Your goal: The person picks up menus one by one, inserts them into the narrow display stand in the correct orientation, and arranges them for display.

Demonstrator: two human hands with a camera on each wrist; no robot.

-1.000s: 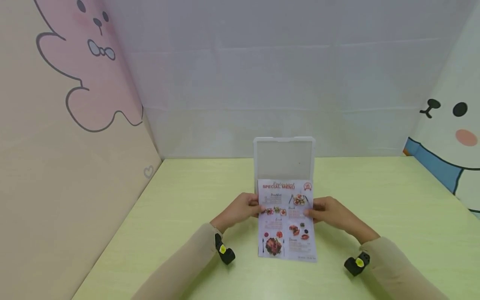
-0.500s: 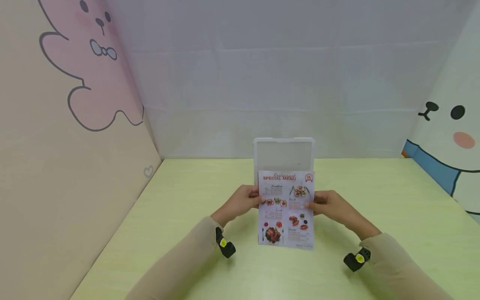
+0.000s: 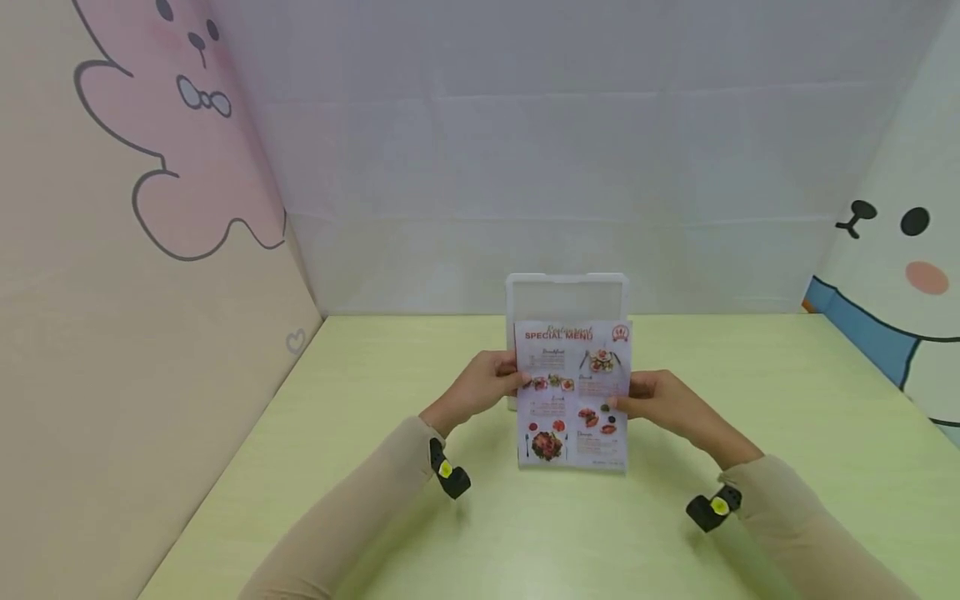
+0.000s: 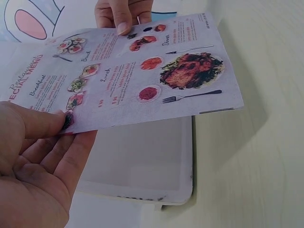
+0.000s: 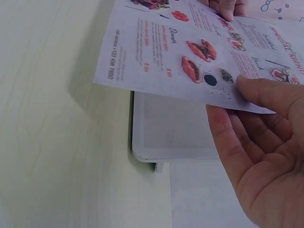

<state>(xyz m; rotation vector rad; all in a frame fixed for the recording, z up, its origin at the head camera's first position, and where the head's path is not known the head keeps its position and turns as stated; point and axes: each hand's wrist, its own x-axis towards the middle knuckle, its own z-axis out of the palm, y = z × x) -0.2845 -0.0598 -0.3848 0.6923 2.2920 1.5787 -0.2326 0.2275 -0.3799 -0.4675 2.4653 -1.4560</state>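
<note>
A printed restaurant menu sheet is held up over the table between both hands. My left hand pinches its left edge, thumb in front and fingers behind. The right hand pinches the opposite edge the same way. Behind the sheet stands a white-rimmed display frame with a pale panel; the menu covers much of it. In the left wrist view, the frame's lower corner shows beneath the sheet, with a gap between them. The right wrist view shows the frame's panel below the menu too.
The pale yellow-green table meets a white backdrop just behind the frame. Cartoon-printed side panels stand left and right, the left one with a pink animal. A small black camera is strapped at the left wrist.
Both hands have raised the menu sheet and moved it away from me, so it now covers more of the display frame. The frame has stayed in place, and both grips are the same.
</note>
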